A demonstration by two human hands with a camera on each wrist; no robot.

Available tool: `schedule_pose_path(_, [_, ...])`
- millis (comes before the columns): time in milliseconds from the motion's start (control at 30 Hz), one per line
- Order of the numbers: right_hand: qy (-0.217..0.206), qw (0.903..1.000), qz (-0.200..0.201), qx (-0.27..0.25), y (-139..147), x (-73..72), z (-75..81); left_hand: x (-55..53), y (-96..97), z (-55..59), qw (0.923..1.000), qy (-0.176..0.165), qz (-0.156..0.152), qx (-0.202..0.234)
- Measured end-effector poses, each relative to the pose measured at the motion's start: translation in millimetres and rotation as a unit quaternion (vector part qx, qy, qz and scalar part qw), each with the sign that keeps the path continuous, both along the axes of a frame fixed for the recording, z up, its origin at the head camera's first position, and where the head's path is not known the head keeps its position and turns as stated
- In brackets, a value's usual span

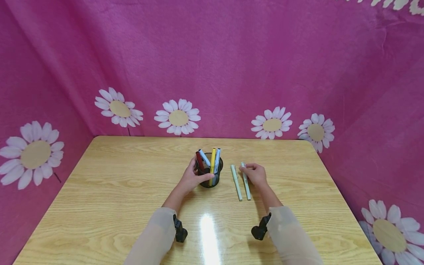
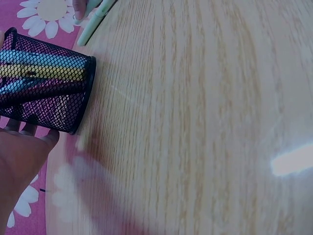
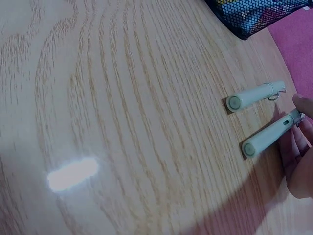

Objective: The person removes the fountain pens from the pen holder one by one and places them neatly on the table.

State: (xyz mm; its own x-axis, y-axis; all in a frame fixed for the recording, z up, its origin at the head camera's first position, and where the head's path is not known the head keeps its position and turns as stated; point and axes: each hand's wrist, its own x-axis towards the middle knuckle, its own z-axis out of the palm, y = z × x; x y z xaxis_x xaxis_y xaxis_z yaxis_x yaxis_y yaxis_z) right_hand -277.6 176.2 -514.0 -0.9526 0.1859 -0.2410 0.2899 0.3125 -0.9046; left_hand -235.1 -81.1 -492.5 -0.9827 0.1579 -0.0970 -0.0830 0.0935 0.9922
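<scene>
My left hand point(image 1: 191, 179) grips a black mesh pen holder point(image 1: 208, 185), thumb across its front and fingers at its left side. Standing in the holder are a dark red pen point(image 1: 199, 160), a yellow pen point(image 1: 213, 160) and two light blue pens, one of them point(image 1: 217, 160) at the right. To the right of the holder, my right hand point(image 1: 257, 174) pinches the upper, clip end of a pale green pen point(image 1: 246, 187) between thumb and fingers. That pen is at the table surface; any lift is too slight to tell. A second pale green pen point(image 1: 236, 183) lies just left of it.
The wood-grain table point(image 1: 116, 191) has a bright light reflection near its front. A pink cloth point(image 1: 215, 66) printed with white daisies hangs behind and at both sides. Each sleeve carries a black wrist camera, such as the right one point(image 1: 261, 229).
</scene>
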Motion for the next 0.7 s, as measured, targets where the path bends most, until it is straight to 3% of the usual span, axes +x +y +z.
schedule_pose_path(367, [0.007,0.9975,-0.024,0.067,-7.2,1.4,-2.5,-0.9,0.1,1.5,0.9999,-0.010,-0.007,0.006])
schedule_pose_path(633, [0.015,0.9955,-0.025,0.090,-9.8,2.3,-3.3,10.7,-1.8,28.1,0.9996,-0.017,-0.023,0.008])
schedule_pose_path(700, [0.011,0.9952,-0.025,0.094,-10.7,2.2,-3.7,11.5,-2.1,29.2,0.9995,-0.020,-0.024,0.004])
